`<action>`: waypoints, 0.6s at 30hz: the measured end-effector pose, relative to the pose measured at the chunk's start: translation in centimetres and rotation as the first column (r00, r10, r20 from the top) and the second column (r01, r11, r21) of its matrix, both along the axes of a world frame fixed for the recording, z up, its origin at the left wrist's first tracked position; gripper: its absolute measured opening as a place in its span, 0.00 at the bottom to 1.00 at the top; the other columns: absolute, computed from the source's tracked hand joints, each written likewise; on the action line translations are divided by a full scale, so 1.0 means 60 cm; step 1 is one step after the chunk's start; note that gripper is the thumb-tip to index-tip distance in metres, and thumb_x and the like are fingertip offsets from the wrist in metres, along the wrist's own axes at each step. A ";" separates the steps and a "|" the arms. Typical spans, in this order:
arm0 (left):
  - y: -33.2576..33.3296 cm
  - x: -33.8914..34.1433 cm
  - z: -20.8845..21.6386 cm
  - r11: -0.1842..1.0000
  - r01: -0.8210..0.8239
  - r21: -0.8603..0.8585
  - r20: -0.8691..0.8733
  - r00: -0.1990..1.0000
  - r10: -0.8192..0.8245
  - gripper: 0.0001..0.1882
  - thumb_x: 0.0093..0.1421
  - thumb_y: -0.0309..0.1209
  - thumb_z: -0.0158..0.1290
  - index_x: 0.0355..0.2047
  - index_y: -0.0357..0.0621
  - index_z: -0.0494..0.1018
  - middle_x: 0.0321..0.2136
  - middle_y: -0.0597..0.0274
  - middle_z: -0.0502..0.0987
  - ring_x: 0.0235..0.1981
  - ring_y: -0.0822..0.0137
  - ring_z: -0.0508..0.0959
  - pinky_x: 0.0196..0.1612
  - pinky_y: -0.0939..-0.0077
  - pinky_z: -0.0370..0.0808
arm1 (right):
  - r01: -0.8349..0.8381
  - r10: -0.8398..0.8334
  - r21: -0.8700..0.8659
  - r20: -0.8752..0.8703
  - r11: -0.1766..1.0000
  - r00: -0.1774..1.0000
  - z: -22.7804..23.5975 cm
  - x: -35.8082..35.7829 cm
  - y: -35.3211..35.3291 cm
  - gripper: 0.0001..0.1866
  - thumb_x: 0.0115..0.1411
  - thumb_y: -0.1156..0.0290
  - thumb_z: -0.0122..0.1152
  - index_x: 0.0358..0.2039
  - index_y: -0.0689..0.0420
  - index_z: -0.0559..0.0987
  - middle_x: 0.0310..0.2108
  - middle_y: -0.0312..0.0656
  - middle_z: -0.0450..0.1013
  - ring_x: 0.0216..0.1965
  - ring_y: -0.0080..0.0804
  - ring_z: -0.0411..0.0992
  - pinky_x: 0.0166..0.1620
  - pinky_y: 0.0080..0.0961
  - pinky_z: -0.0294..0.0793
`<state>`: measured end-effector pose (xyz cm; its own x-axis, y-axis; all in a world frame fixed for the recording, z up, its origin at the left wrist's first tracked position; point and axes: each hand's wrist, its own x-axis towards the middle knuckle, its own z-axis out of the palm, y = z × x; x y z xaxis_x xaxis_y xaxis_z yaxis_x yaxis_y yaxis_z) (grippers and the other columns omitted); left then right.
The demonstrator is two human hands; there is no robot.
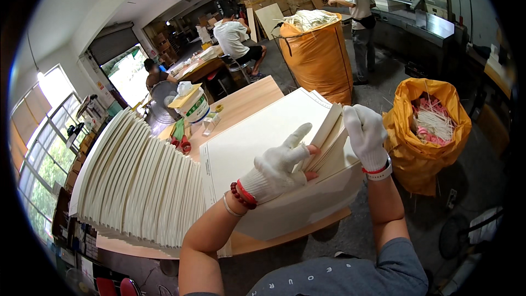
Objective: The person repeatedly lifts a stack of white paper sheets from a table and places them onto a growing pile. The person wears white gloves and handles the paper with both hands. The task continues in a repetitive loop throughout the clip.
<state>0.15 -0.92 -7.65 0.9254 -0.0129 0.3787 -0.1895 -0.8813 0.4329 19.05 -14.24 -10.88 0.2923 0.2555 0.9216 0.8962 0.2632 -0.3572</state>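
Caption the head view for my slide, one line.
Gloved left hand touching white sheets, gloved right hand near their edge, beside a long fanned stack.

The wide head view looks down, near, over the white stack [246, 137].

- We rest our gloved left hand [279, 161], fingers spread, on the flat paper stack [246, 137].
- We curl our gloved right hand [364, 131] at the stack's right end.
- Left of the stack: fanned paper sheets [137, 181].
- Beyond the stack: a tall orange sack [318, 60].
- Right of the stack: a shorter orange sack [413, 161].
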 end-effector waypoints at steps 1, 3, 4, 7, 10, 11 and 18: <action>0.001 -0.001 0.000 1.000 0.007 -0.011 0.007 1.000 -0.007 0.24 0.51 0.18 0.59 0.51 0.42 0.74 0.62 0.39 0.61 0.55 0.46 0.73 0.56 0.69 0.71 | -0.006 0.006 0.001 0.017 1.000 1.000 0.001 0.000 -0.001 0.08 0.63 0.77 0.54 0.27 0.67 0.74 0.13 0.41 0.59 0.14 0.32 0.60 0.20 0.30 0.59; -0.006 -0.003 0.006 1.000 0.009 -0.023 0.006 1.000 -0.009 0.24 0.51 0.18 0.58 0.51 0.42 0.74 0.62 0.39 0.62 0.55 0.47 0.73 0.56 0.69 0.71 | -0.045 0.045 -0.004 -0.004 0.999 0.999 0.004 -0.001 -0.004 0.10 0.63 0.76 0.54 0.26 0.67 0.74 0.13 0.40 0.59 0.14 0.31 0.59 0.20 0.30 0.58; -0.010 -0.004 0.010 1.000 0.011 -0.029 0.006 1.000 -0.011 0.25 0.51 0.18 0.58 0.51 0.43 0.74 0.62 0.39 0.62 0.55 0.47 0.73 0.55 0.69 0.71 | -0.078 0.077 -0.009 -0.041 0.997 0.996 0.005 -0.001 -0.005 0.11 0.63 0.75 0.54 0.25 0.67 0.74 0.13 0.40 0.59 0.14 0.31 0.59 0.20 0.30 0.58; -0.021 -0.009 0.024 0.997 -0.066 0.042 -0.107 0.992 0.071 0.25 0.51 0.18 0.57 0.52 0.43 0.74 0.60 0.41 0.65 0.54 0.49 0.75 0.54 0.70 0.71 | -0.078 0.078 0.001 -0.064 0.997 0.995 -0.002 0.004 0.001 0.13 0.63 0.74 0.54 0.23 0.67 0.73 0.13 0.40 0.58 0.14 0.30 0.59 0.20 0.29 0.58; -0.023 -0.005 0.040 0.999 -0.017 -0.035 -0.175 0.984 0.011 0.16 0.51 0.21 0.58 0.42 0.40 0.74 0.60 0.40 0.66 0.48 0.51 0.78 0.49 0.71 0.75 | -0.043 0.043 -0.006 -0.049 0.999 0.998 -0.003 0.004 0.000 0.12 0.63 0.75 0.54 0.24 0.67 0.73 0.13 0.40 0.59 0.14 0.30 0.59 0.19 0.29 0.57; -0.021 -0.004 0.038 0.999 -0.005 -0.047 -0.167 0.986 -0.003 0.14 0.51 0.22 0.59 0.40 0.39 0.75 0.60 0.40 0.66 0.47 0.51 0.79 0.48 0.72 0.76 | -0.033 0.033 -0.014 -0.044 0.999 0.998 -0.002 0.003 -0.002 0.11 0.63 0.75 0.54 0.24 0.67 0.73 0.13 0.40 0.59 0.14 0.30 0.59 0.19 0.30 0.57; -0.005 0.001 0.003 0.998 -0.023 0.066 0.059 0.998 0.019 0.21 0.50 0.29 0.64 0.46 0.43 0.76 0.61 0.44 0.65 0.48 0.51 0.79 0.48 0.71 0.77 | -0.036 0.035 0.031 0.017 0.999 0.999 0.000 0.000 0.000 0.06 0.63 0.80 0.52 0.29 0.67 0.73 0.13 0.39 0.58 0.14 0.30 0.58 0.19 0.30 0.57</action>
